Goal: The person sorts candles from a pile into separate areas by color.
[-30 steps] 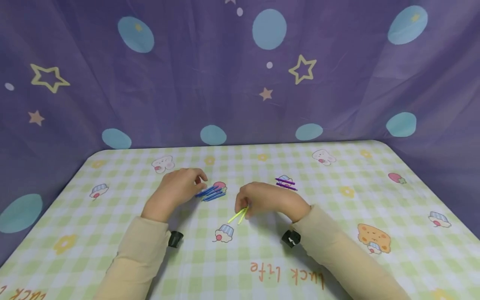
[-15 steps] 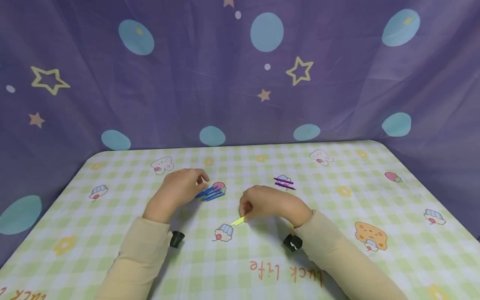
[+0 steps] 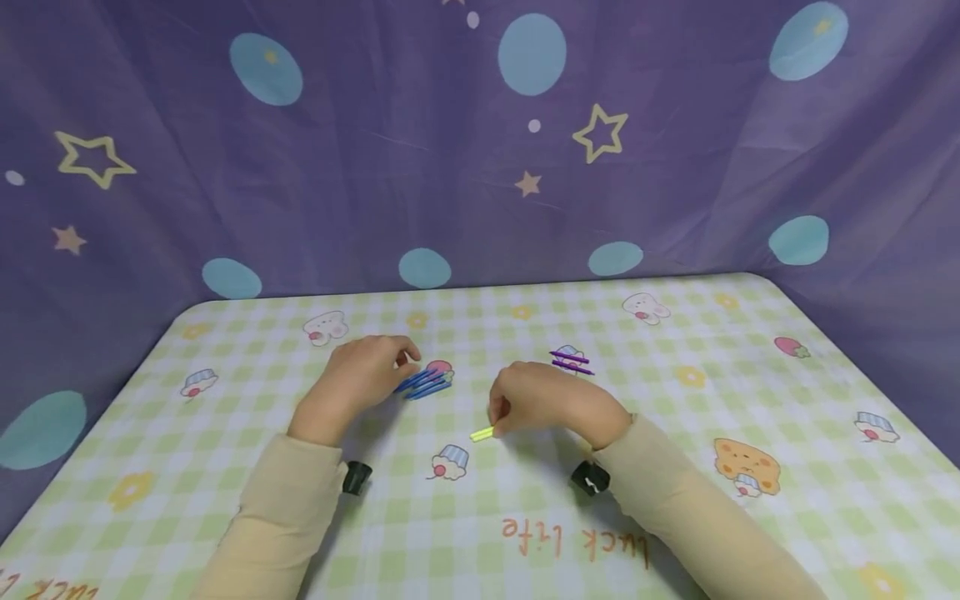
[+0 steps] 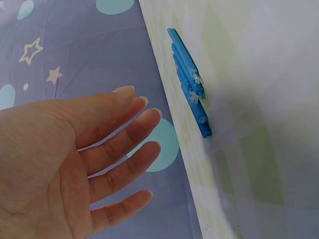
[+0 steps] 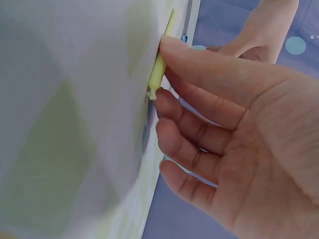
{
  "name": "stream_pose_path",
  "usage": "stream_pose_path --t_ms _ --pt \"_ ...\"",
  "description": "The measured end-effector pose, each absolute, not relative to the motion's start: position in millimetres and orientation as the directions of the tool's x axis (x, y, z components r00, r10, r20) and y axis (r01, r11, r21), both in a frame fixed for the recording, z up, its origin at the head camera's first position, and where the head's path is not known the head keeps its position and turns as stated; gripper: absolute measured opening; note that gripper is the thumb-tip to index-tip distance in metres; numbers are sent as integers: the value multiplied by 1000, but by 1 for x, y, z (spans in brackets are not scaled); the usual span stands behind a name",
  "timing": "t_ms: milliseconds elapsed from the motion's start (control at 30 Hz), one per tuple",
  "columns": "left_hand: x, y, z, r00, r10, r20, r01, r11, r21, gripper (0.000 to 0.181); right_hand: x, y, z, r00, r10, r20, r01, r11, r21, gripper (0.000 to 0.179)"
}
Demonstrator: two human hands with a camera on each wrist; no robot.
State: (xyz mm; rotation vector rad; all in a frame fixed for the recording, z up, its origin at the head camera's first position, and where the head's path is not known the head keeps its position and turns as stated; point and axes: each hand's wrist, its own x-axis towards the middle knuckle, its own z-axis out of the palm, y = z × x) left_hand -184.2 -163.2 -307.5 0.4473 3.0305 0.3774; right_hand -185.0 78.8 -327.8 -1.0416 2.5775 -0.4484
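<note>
Thin yellow candles (image 3: pixel 482 434) lie near the middle of the table. My right hand (image 3: pixel 540 396) pinches them between thumb and fingertips; in the right wrist view a wick shows at the near end of a yellow candle (image 5: pixel 157 74). Several blue candles (image 3: pixel 427 384) lie side by side left of centre. Beside them is my left hand (image 3: pixel 363 375), its fingers loosely bent. In the left wrist view this hand (image 4: pixel 99 154) holds nothing and stays apart from the blue candles (image 4: pixel 189 74), whose ends have frayed white wicks.
Two purple candles (image 3: pixel 572 363) lie on the cloth beyond my right hand. A green-and-white checked tablecloth (image 3: pixel 420 542) with printed pictures covers the table. Behind its far edge hangs a purple curtain (image 3: pixel 337 167). A dark device (image 3: pixel 590 477) sits at the right wrist, another (image 3: pixel 357 477) at the left.
The yellow candles, earlier spread in a V, now lie together side by side. My right hand has shifted slightly right with them. My left hand has hardly moved.
</note>
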Motion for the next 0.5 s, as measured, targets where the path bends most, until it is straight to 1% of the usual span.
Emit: stream_pose_path --t_ms 100,300,400,500 --pt "-183 -161 -310 -956 295 -7 284 926 250 19 -188 78 -326 -691 -696 -198 -605 706 -369 11" --pt "-182 -161 -309 -958 286 3 279 930 239 18 -197 71 -322 -671 -708 -223 -646 705 -293 11" --pt "-182 -161 -308 -957 291 4 283 928 243 18 -203 70 -323 -663 -712 -231 -653 701 -286 9" --pt "-183 -162 -307 -956 292 10 285 926 249 19 -209 71 -324 -662 -719 -213 -661 694 -286 8"
